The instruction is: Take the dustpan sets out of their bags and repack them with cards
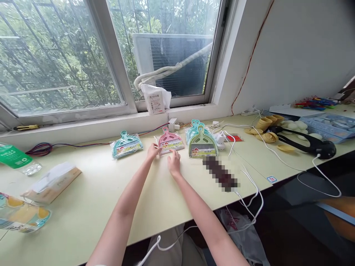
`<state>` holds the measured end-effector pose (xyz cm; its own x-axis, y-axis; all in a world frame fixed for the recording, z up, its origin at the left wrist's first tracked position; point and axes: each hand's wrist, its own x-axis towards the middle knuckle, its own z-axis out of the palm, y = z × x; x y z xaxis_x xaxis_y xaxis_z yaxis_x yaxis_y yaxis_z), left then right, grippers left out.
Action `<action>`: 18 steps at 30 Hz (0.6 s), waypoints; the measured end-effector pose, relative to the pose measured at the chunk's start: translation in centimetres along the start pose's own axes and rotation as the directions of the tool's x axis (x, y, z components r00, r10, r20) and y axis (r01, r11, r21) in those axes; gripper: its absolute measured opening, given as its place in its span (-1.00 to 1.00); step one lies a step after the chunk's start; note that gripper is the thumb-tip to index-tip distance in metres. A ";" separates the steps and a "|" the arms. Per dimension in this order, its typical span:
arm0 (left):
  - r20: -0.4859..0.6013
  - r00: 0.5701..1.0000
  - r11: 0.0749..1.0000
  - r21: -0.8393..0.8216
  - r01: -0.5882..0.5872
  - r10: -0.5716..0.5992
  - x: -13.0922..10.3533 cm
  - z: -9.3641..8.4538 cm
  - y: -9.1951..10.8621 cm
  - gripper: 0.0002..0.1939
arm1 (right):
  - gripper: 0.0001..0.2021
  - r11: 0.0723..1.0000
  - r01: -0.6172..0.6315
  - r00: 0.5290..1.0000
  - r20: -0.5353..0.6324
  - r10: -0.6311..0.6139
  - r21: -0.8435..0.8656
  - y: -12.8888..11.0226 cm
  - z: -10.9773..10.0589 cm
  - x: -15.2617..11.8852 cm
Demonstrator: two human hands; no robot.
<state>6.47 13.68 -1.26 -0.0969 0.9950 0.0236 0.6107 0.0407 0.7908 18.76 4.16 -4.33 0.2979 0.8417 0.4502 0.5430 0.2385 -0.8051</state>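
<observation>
A pink dustpan and brush set (169, 137) in clear plastic wrap lies flat on the table in front of me. My left hand (153, 151) has its fingers closed on the left edge of that wrapping. At the lower edge, my right hand (174, 162) rests with bent fingers apart, fingertips touching the pack and not gripping it. To the left lies a wrapped teal dustpan and brush set (127, 145). On the right, a green dustpan and brush set (203, 142) lies over several teal sets (194, 127).
A tissue pack (52, 183), a green-labelled bottle (15, 157) and another bottle (23, 214) lie at left. White cables (253, 192) and a pixelated dark object (220, 173) are to the right. Farther right are yellow cups (263, 123) and a black device (324, 148).
</observation>
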 end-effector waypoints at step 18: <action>0.294 0.956 0.738 -0.640 0.215 -0.023 -10.4 -6.8 -2.1 -0.69 | -0.74 0.765 0.614 0.771 0.352 -0.530 -0.194 -2.7 -1.9 -2.2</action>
<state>0.86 2.61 1.03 0.1242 0.9766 -0.1757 -0.0730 0.1856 0.9799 18.09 0.76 -2.38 -0.3344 0.6932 0.6385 0.7507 0.6055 -0.2641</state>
